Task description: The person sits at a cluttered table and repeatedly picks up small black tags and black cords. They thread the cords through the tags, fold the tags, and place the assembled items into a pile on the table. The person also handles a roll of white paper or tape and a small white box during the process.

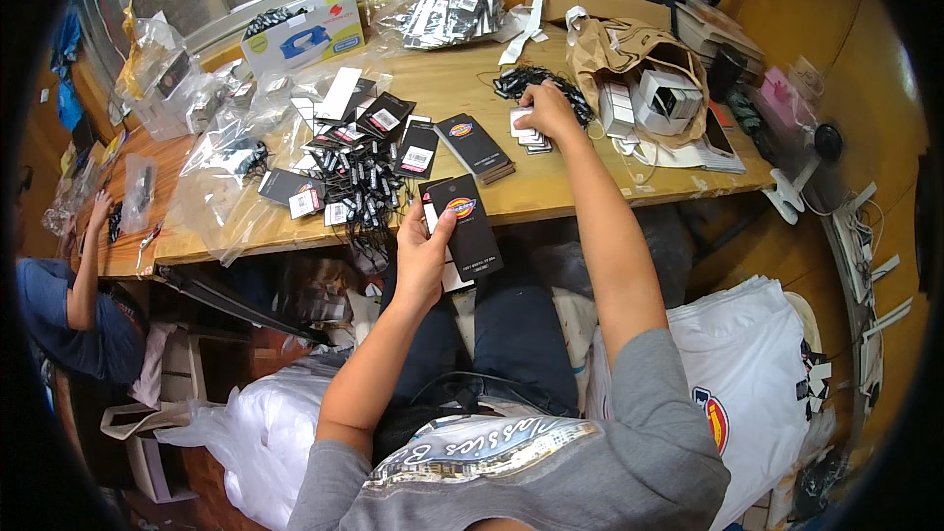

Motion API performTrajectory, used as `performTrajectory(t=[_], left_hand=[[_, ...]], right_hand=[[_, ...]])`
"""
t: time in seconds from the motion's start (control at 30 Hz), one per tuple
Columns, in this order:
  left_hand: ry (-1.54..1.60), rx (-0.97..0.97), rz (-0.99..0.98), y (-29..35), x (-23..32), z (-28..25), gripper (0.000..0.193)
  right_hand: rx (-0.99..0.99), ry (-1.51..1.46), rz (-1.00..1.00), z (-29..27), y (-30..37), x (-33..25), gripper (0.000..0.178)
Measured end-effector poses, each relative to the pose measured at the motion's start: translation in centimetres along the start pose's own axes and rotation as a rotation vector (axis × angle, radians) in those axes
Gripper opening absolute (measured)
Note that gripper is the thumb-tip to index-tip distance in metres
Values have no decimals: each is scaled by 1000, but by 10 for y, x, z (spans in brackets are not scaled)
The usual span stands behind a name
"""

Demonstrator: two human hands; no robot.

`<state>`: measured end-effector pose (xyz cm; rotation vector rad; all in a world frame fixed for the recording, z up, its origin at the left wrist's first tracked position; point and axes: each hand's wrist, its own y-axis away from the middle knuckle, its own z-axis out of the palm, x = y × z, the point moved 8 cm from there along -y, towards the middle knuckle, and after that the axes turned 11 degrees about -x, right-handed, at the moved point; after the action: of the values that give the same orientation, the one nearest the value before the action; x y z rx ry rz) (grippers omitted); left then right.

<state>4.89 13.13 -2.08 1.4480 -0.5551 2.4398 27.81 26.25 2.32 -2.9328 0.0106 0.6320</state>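
My left hand [425, 258] pinches a black hang tag [474, 236] with a coloured oval emblem, held over my lap in front of the table edge. A white card [453, 276] shows behind that tag. My right hand [547, 110] reaches across the table, thumb and fingers closed on a small white tag at the top of a low stack [534, 145]. Just beyond it lies a heap of black tag strings [519, 81]. Between my hands sits a neat stack of black hang tags [474, 146]. Left of that, a tangle of strung tags [356, 177] spills toward the table edge.
A paper bag [615, 47] with white boxes stands at the right, near a phone [719, 134]. Clear plastic bags [221, 172] and a printed carton [303, 31] fill the left. A co-worker [84, 310] sits far left. White shirts [733, 354] lie beside me.
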Motion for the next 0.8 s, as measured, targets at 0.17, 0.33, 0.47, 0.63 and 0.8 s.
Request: performTrajectory(t=[0.17,0.33,0.47,0.63,0.8], left_hand=[[-29,33,36,-1,3,2,17],[-36,35,-7,-4,-6,2,15],[-46,39,10,-6,-8,-2,15],[-73,20,-7,-4,-16,4,14],[-104,8,-28,-3,-27,15,13]], right_hand=[[96,-307,29,-1,-2,22,23],[141,-403,103,-2,1,37,22],[124,-1105,-77,-18,13,33,8],[-258,-996,-323,-4,113,-64,10],[-162,-766,-279,13,133,-64,5]])
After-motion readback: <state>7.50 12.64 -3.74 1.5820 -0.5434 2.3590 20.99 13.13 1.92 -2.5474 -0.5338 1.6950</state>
